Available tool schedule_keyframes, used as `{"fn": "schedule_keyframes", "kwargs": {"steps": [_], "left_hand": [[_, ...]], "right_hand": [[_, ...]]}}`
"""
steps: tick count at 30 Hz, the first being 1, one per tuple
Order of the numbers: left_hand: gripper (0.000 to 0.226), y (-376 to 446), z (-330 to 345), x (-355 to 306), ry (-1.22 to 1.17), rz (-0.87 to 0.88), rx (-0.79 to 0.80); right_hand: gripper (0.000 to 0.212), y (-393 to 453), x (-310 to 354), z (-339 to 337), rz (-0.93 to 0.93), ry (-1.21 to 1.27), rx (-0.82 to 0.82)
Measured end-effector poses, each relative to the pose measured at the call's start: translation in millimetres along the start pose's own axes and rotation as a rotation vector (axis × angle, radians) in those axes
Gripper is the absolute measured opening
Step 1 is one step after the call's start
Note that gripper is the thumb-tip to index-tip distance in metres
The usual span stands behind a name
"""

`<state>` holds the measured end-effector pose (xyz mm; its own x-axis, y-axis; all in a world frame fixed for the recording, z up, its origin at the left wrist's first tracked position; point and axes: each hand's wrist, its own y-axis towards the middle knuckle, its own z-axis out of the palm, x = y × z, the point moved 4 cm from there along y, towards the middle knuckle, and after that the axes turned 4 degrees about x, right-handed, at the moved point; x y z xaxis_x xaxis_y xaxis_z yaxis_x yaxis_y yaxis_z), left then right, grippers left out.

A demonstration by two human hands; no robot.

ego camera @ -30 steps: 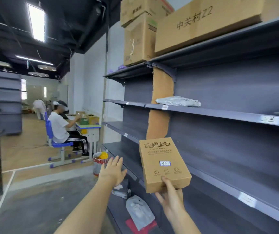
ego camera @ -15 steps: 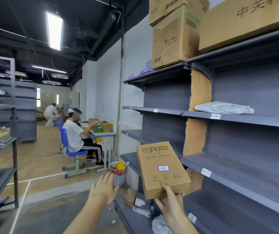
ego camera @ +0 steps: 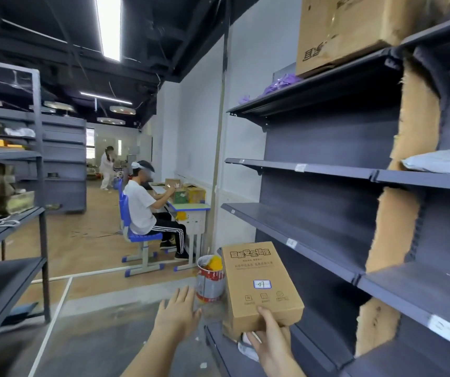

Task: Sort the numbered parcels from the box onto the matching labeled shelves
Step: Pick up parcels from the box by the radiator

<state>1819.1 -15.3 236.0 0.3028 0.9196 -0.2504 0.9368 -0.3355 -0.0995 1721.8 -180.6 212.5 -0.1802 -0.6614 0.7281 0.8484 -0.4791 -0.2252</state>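
Note:
My right hand (ego camera: pixel 270 341) grips the bottom end of a brown cardboard parcel (ego camera: pixel 259 281), thumb on its front. The parcel stands nearly upright in the air and carries a small white handwritten number sticker. It hangs in front of the left end of the dark grey shelving (ego camera: pixel 313 235). White label tags (ego camera: pixel 291 242) sit on the shelf edges, and another tag (ego camera: pixel 300 167) marks the shelf above. My left hand (ego camera: pixel 177 314) floats empty to the left of the parcel with fingers straight. The source box is out of view.
A grey bag parcel (ego camera: pixel 441 161) lies on an upper right shelf, big cartons (ego camera: pixel 354 31) on top. A paint can (ego camera: pixel 209 278) stands on the floor by the shelf end. A person (ego camera: pixel 145 205) sits at a small desk ahead. Another rack (ego camera: pixel 9 227) is at left.
My view has swung left along the shelving, and I have moved toward its left end. The parcel stays in my right hand, now lower in view. My left hand stays empty.

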Motion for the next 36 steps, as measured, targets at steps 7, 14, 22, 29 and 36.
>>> {"fn": "schedule_keyframes", "kwargs": {"steps": [7,14,22,29,36], "left_hand": [[0.060,109.4,-33.6,8.8,0.006,-0.018,-0.020],[0.061,189.7,-37.8,50.1,-0.004,-0.068,-0.006],[0.061,308.0,-52.3,80.8,0.014,-0.011,-0.013],[0.059,441.5,-106.9,119.6,0.070,0.105,-0.058],[0.059,546.2,-126.2,130.6,0.104,0.215,-0.014]], "right_hand": [[0.051,116.0,2.7,58.1,0.044,0.046,0.040],[0.050,193.8,-8.7,84.4,0.067,0.065,0.014],[0.042,298.3,-34.0,146.0,0.054,0.057,-0.035],[0.047,407.5,-58.1,237.0,-0.037,0.086,-0.098],[0.049,485.7,-57.0,287.0,-0.125,0.097,-0.214]]}}
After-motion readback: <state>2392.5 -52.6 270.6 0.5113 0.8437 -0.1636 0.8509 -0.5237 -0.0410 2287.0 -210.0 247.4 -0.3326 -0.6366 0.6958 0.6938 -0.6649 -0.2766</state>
